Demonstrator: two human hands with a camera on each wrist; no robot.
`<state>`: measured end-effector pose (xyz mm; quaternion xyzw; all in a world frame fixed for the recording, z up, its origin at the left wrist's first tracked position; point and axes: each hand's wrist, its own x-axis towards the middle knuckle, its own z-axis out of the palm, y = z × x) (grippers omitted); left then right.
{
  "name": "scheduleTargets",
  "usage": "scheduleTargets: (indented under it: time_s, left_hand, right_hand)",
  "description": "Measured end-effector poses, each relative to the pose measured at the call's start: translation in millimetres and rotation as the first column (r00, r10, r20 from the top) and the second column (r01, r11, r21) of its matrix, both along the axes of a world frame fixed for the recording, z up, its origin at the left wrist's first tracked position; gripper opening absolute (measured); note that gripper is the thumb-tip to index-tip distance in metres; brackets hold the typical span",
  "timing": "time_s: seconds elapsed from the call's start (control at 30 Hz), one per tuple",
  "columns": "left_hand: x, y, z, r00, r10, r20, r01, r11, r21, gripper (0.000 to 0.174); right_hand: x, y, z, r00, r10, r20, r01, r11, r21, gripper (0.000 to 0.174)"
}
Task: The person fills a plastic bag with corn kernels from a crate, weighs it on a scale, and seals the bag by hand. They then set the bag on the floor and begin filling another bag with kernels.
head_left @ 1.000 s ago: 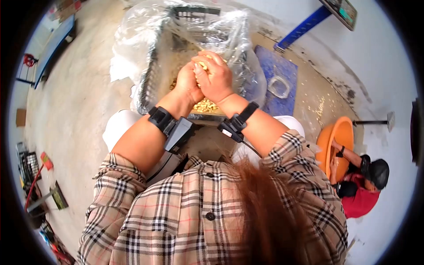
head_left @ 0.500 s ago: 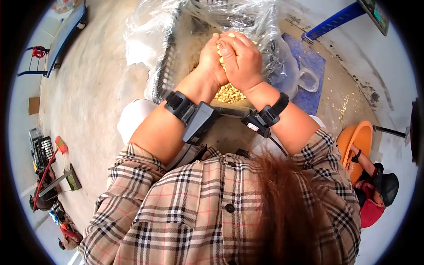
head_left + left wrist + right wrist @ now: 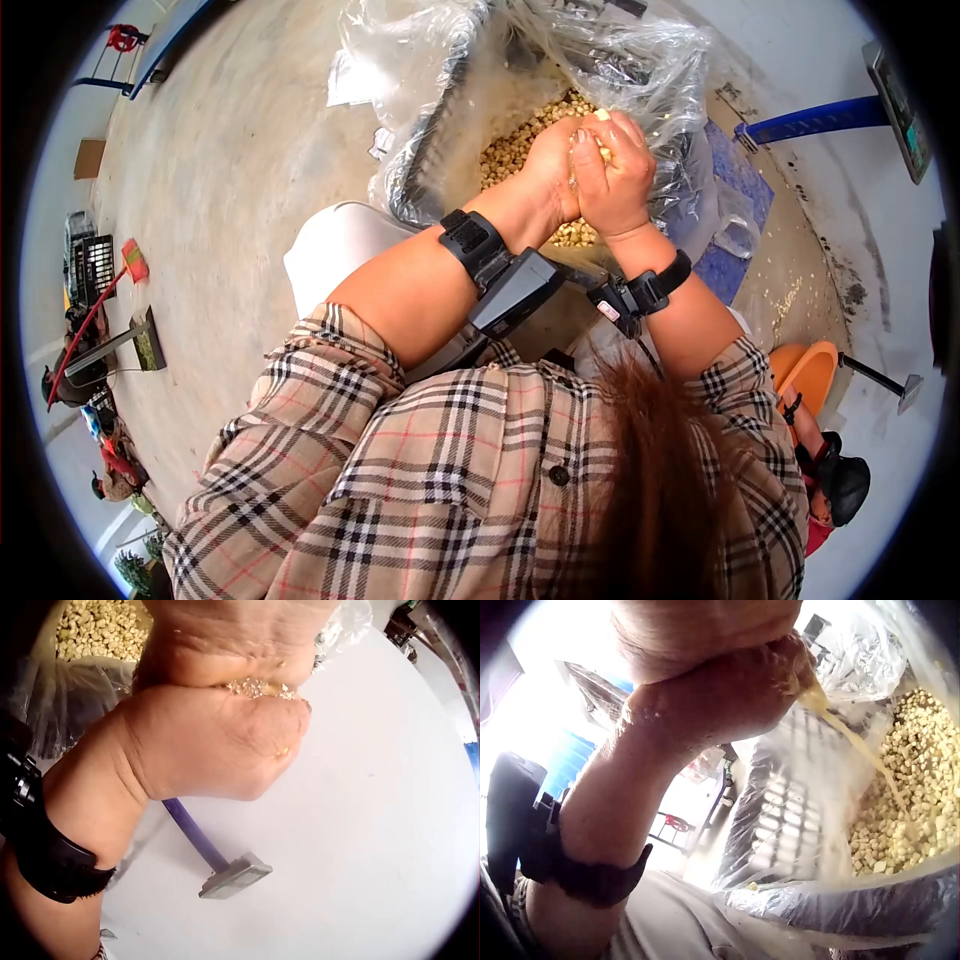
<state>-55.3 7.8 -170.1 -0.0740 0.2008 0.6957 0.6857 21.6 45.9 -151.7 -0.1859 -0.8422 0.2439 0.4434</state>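
In the head view, my left hand and right hand are pressed together over the lined basket. Between them they squeeze pale yellow diced pieces, most of them hidden inside the palms. A stream of yellowish liquid runs from the right hand down into the basket in the right wrist view. Below lies a heap of the same small cubes. Wet bits show along the seam between the hands in the left wrist view. The dark plastic basket is lined with a clear plastic bag.
Right of the basket, a scale with a blue post stands on a blue platform. Farther right, another person in a black cap reaches into an orange tub. A blue cart stands at the upper left.
The head view has turned, so basket and hands appear farther right. More of the cube heap shows left of the hands. The hands stay clasped together.
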Motion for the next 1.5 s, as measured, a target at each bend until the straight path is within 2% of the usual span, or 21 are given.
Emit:
scheduleTargets:
  time_s: [0.13,0.23,0.33,0.43,0.53,0.6,0.7,0.8,0.93,0.97,1.03,1.07,1.1,1.13,1.17,1.2,1.27,1.33,1.43,1.5]
  left_hand:
    - [0.6,-3.6,-4.5,0.998,-0.001,0.066,-0.003,0.998,0.063,0.025]
    - [5.5,-4.3,-1.2,0.999,0.014,-0.036,-0.015,0.999,-0.045,0.025]
    - [3.2,-5.0,-6.9,1.000,-0.010,-0.011,0.010,0.998,0.055,0.025]
    - [4.7,-5.3,-10.0,0.999,-0.005,0.043,0.002,0.997,0.074,0.025]
    - [8.3,-5.5,-6.4,0.999,0.039,-0.037,-0.040,0.999,-0.019,0.025]
    - [9.8,-3.8,-0.7,0.998,0.059,-0.016,-0.060,0.996,-0.071,0.023]
    - [3.9,-1.1,-7.2,0.999,0.046,0.011,-0.045,0.993,-0.107,0.022]
    - [-3.5,0.0,-11.3,0.998,0.020,0.056,-0.015,0.995,-0.095,0.024]
    - [-10.7,-5.0,-7.2,0.999,0.020,0.039,-0.016,0.993,-0.116,0.028]
    - [-14.2,-3.7,-13.2,1.000,-0.021,0.007,0.022,0.990,-0.138,0.030]
    - [-19.5,-5.0,-24.2,0.997,0.037,-0.070,-0.046,0.989,-0.139,0.031]
    - [-21.1,-4.6,-24.1,0.992,0.066,-0.112,-0.080,0.988,-0.134,0.032]
    - [-20.5,-4.4,-23.0,0.967,0.111,-0.228,-0.147,0.978,-0.149,0.031]
    - [-15.9,-5.1,-9.3,0.938,0.198,-0.284,-0.251,0.954,-0.164,0.029]
    - [-15.6,-3.4,-13.7,0.875,0.234,-0.425,-0.307,0.945,-0.113,0.027]
    - [-15.5,-1.5,-18.0,0.789,0.268,-0.552,-0.355,0.933,-0.054,0.026]
    - [-7.6,-5.0,-11.1,0.587,0.199,-0.785,-0.355,0.935,-0.029,0.027]
    - [-4.8,-7.2,-9.5,0.307,0.171,-0.936,-0.328,0.943,0.065,0.030]
    - [2.2,-11.6,-7.8,0.139,0.216,-0.966,-0.244,0.953,0.178,0.037]
    - [6.4,-15.9,-2.5,0.015,0.192,-0.981,-0.198,0.962,0.185,0.039]
  right_hand:
    - [1.5,-1.3,-2.3,0.999,0.035,-0.021,-0.035,0.999,0.015,0.013]
    - [2.3,-4.1,-1.6,0.998,0.027,-0.053,-0.027,1.000,-0.006,0.013]
    - [1.2,-3.9,0.4,0.998,0.020,-0.066,-0.023,0.999,-0.041,0.011]
    - [4.2,-4.8,-2.2,0.998,0.026,-0.060,-0.030,0.997,-0.068,0.012]
    - [3.7,-4.7,-6.5,0.998,0.018,-0.068,-0.024,0.996,-0.081,0.012]
    - [3.8,-1.3,-11.7,0.997,0.007,-0.072,-0.012,0.997,-0.072,0.013]
    - [3.6,2.3,-9.8,0.997,0.050,0.052,-0.044,0.993,-0.114,0.017]
    - [2.9,1.4,-3.6,0.988,0.070,0.136,-0.065,0.997,-0.038,0.022]
    - [3.5,4.6,-4.3,0.984,0.113,0.138,-0.101,0.991,-0.092,0.039]
    - [6.3,5.9,-1.4,0.982,0.108,0.157,-0.089,0.988,-0.123,0.045]
    - [7.4,8.2,-8.0,0.997,0.059,0.051,-0.039,0.941,-0.336,0.044]
    - [6.9,9.3,-13.5,1.000,0.028,-0.003,-0.026,0.900,-0.436,0.044]
    - [5.1,5.1,-18.7,0.985,0.013,-0.174,-0.134,0.695,-0.707,0.042]
    - [2.1,1.4,-20.0,0.957,-0.053,-0.286,-0.230,0.460,-0.857,0.041]
    - [0.2,-4.3,-19.7,0.919,-0.143,-0.367,-0.338,0.188,-0.922,0.040]
    - [-0.9,-7.9,-17.8,0.876,-0.248,-0.414,-0.447,-0.092,-0.890,0.039]
    - [0.1,-8.1,-2.6,0.881,-0.272,-0.387,-0.457,-0.275,-0.846,0.035]
    - [-1.1,-5.4,1.7,0.873,-0.315,-0.372,-0.461,-0.289,-0.839,0.031]
    - [1.6,1.1,-12.3,0.830,-0.338,-0.443,-0.545,-0.329,-0.771,0.034]
    - [3.1,2.2,-14.1,0.829,-0.337,-0.447,-0.552,-0.362,-0.751,0.036]
